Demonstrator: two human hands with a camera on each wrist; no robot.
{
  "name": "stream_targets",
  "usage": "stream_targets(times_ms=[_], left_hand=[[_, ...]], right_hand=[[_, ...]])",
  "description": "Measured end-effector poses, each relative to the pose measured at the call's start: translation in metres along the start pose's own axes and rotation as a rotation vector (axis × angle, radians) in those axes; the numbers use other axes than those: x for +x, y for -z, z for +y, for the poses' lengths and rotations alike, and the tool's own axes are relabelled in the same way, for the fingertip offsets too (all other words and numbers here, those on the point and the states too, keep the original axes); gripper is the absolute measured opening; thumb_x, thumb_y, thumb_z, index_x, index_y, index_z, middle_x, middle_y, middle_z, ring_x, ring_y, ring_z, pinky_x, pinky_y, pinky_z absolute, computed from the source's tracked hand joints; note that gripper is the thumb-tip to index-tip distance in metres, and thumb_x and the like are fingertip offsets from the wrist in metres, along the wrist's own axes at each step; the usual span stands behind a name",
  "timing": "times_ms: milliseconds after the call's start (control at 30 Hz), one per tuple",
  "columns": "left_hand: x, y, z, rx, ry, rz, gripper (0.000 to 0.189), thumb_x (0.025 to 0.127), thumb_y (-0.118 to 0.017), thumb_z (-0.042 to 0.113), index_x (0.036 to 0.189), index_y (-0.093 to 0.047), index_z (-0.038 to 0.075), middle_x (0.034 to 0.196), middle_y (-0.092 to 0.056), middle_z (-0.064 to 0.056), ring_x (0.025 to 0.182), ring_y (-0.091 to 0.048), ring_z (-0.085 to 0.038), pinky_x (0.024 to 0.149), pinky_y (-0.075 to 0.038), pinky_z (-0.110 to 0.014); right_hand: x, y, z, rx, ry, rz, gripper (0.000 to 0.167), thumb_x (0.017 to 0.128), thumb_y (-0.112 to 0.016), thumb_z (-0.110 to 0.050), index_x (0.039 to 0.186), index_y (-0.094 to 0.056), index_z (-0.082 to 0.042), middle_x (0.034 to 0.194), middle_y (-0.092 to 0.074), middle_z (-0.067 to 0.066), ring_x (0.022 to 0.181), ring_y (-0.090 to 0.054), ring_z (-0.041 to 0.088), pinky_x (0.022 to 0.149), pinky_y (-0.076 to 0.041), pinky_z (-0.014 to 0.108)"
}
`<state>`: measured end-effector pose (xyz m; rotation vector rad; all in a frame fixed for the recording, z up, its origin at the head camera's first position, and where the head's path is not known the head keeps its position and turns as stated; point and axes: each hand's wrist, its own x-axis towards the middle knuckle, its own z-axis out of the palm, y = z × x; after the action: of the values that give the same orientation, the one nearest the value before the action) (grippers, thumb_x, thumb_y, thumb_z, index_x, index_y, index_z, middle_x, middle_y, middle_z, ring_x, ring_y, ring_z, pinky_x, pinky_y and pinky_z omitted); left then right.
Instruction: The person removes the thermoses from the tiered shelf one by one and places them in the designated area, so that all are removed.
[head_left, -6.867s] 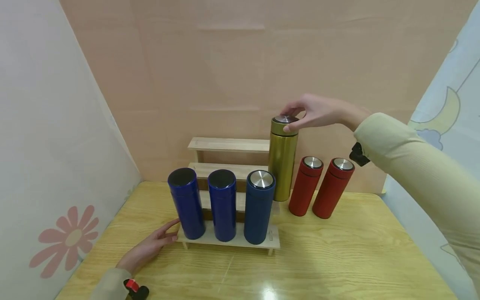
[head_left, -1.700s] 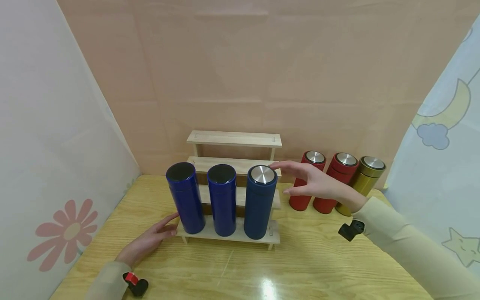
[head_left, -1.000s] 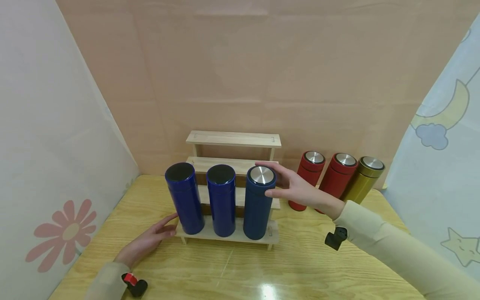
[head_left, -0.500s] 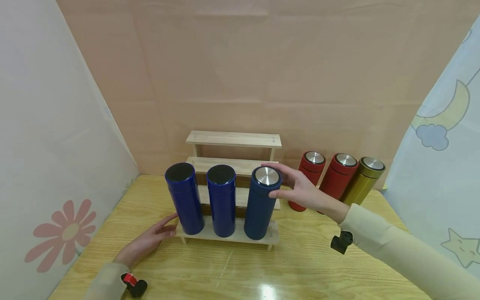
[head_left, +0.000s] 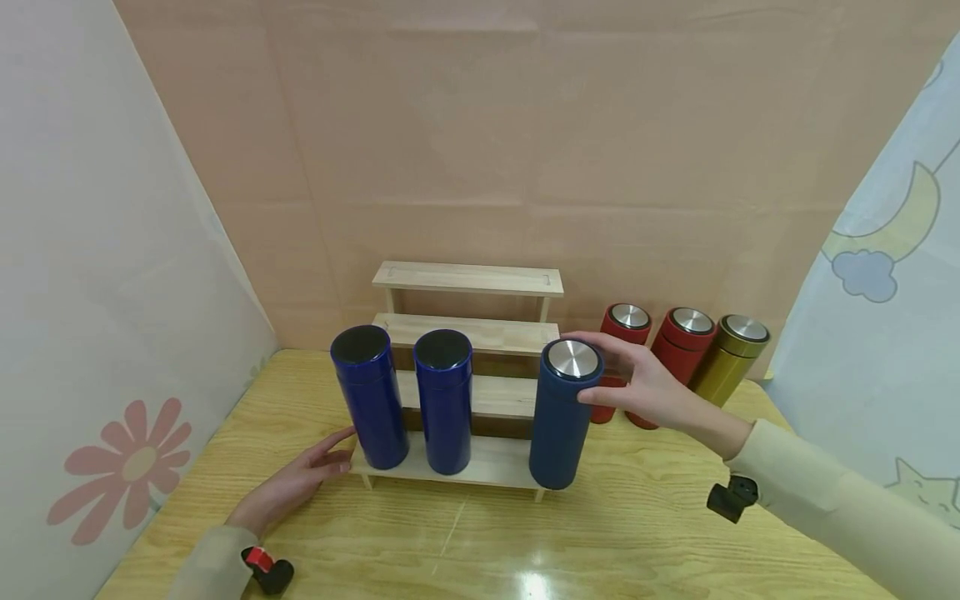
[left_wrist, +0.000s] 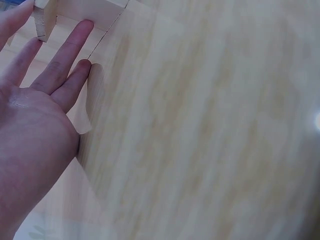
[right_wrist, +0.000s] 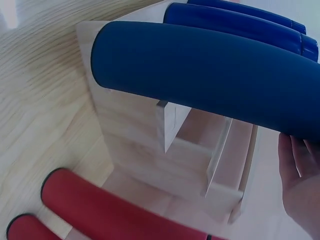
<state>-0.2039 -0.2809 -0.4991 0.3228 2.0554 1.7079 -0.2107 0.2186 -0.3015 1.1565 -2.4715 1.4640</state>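
My right hand [head_left: 652, 387] grips a matte dark blue thermos [head_left: 558, 433] with a steel-topped lid by its upper end, thumb in front and fingers behind. The thermos is upright at the right end of the stepped wooden rack [head_left: 480, 461], overlapping the end of its lowest step. In the right wrist view the thermos [right_wrist: 200, 70] crosses in front of the rack. Two glossy blue thermoses [head_left: 372, 408] with dark lids stand on that lowest step. My left hand [head_left: 300, 482] lies at the rack's left end with extended fingers; in the left wrist view those fingertips reach the wood [left_wrist: 92, 12].
Two red thermoses [head_left: 678, 350] and a gold thermos [head_left: 723, 367] stand on the table [head_left: 637, 533] right of the rack, partly behind my right hand. A peach backdrop [head_left: 450, 150] rises behind, with patterned cloth [head_left: 150, 333] at the sides.
My right hand set the gold thermos beside the red ones, then took the dark blue thermos and moved it right along the lowest step. The left hand stayed at the rack.
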Motion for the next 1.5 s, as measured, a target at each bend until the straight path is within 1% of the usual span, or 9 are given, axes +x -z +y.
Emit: stream_targets(times_ms=[167, 367, 533, 700, 833, 1033, 1200, 1333, 1500], left_hand=[[0.000, 0.000, 0.000, 0.002, -0.004, 0.001, 0.070, 0.101, -0.053, 0.020, 0.155, -0.011, 0.006, 0.151, -0.016, -0.035, 0.137, -0.016, -0.049, 0.107, -0.009, -0.066], [0.001, 0.000, 0.001, 0.020, -0.010, 0.003, 0.070, 0.101, -0.052, 0.021, 0.155, -0.011, 0.006, 0.151, -0.015, -0.035, 0.138, -0.015, -0.050, 0.107, -0.009, -0.067], [0.000, -0.001, 0.001, 0.036, -0.007, 0.005, 0.070, 0.101, -0.052, 0.022, 0.155, -0.011, 0.006, 0.150, -0.017, -0.035, 0.137, -0.017, -0.050, 0.106, -0.011, -0.068], [-0.001, -0.001, 0.001, 0.040, -0.006, 0.006, 0.070, 0.101, -0.052, 0.022, 0.155, -0.011, 0.006, 0.150, -0.019, -0.035, 0.137, -0.018, -0.050, 0.105, -0.011, -0.069], [-0.001, 0.000, 0.001, 0.043, -0.007, 0.006, 0.070, 0.101, -0.052, 0.022, 0.155, -0.011, 0.007, 0.150, -0.018, -0.035, 0.137, -0.018, -0.050, 0.106, -0.011, -0.068], [0.000, 0.000, 0.002, 0.032, -0.006, -0.001, 0.070, 0.101, -0.052, 0.022, 0.155, -0.011, 0.007, 0.151, -0.017, -0.035, 0.138, -0.016, -0.050, 0.106, -0.009, -0.069], [0.000, 0.000, 0.002, 0.017, -0.005, -0.008, 0.070, 0.101, -0.052, 0.022, 0.155, -0.010, 0.007, 0.151, -0.015, -0.036, 0.138, -0.015, -0.050, 0.106, -0.008, -0.068], [0.000, 0.000, 0.002, 0.008, -0.005, -0.011, 0.070, 0.101, -0.052, 0.021, 0.155, -0.010, 0.007, 0.151, -0.014, -0.036, 0.138, -0.014, -0.050, 0.106, -0.008, -0.068], [0.000, 0.001, 0.000, 0.000, -0.013, -0.018, 0.070, 0.101, -0.052, 0.021, 0.155, -0.011, 0.007, 0.153, -0.010, -0.034, 0.138, -0.014, -0.050, 0.107, -0.008, -0.067]], right_hand=[[-0.015, 0.012, -0.004, -0.067, -0.016, 0.025, 0.063, 0.082, -0.073, 0.003, 0.139, -0.048, -0.001, 0.118, -0.064, -0.002, 0.099, -0.064, 0.014, 0.079, -0.052, 0.028], [-0.031, 0.023, -0.008, -0.059, -0.045, 0.078, 0.060, 0.082, -0.071, 0.008, 0.137, -0.048, 0.004, 0.117, -0.063, -0.008, 0.101, -0.063, 0.010, 0.081, -0.052, 0.024], [-0.043, 0.035, -0.006, -0.079, -0.068, 0.121, 0.060, 0.082, -0.069, 0.010, 0.138, -0.048, 0.002, 0.114, -0.064, -0.010, 0.096, -0.065, 0.009, 0.076, -0.053, 0.023], [-0.052, 0.049, 0.001, -0.086, -0.099, 0.167, 0.062, 0.083, -0.067, 0.012, 0.140, -0.048, -0.001, 0.113, -0.066, -0.008, 0.092, -0.067, 0.011, 0.073, -0.054, 0.024], [-0.062, 0.060, 0.010, -0.114, -0.135, 0.229, 0.063, 0.083, -0.068, 0.012, 0.140, -0.049, -0.005, 0.113, -0.064, -0.012, 0.093, -0.066, 0.006, 0.073, -0.053, 0.020], [-0.080, 0.073, 0.023, -0.149, -0.203, 0.290, 0.062, 0.086, -0.066, 0.009, 0.142, -0.049, -0.010, 0.119, -0.059, -0.018, 0.094, -0.063, 0.000, 0.073, -0.051, 0.016], [-0.091, 0.083, 0.031, -0.219, -0.249, 0.363, 0.061, 0.086, -0.068, 0.006, 0.141, -0.050, -0.010, 0.112, -0.060, -0.020, 0.081, -0.063, 0.001, 0.065, -0.049, 0.015], [-0.097, 0.090, 0.034, -0.230, -0.263, 0.406, 0.061, 0.086, -0.068, 0.008, 0.141, -0.049, -0.008, 0.113, -0.059, -0.022, 0.084, -0.063, -0.003, 0.065, -0.049, 0.013], [-0.106, 0.101, 0.039, -0.209, -0.281, 0.421, 0.062, 0.087, -0.067, 0.006, 0.143, -0.049, -0.013, 0.119, -0.055, -0.025, 0.092, -0.061, -0.007, 0.069, -0.048, 0.011]])
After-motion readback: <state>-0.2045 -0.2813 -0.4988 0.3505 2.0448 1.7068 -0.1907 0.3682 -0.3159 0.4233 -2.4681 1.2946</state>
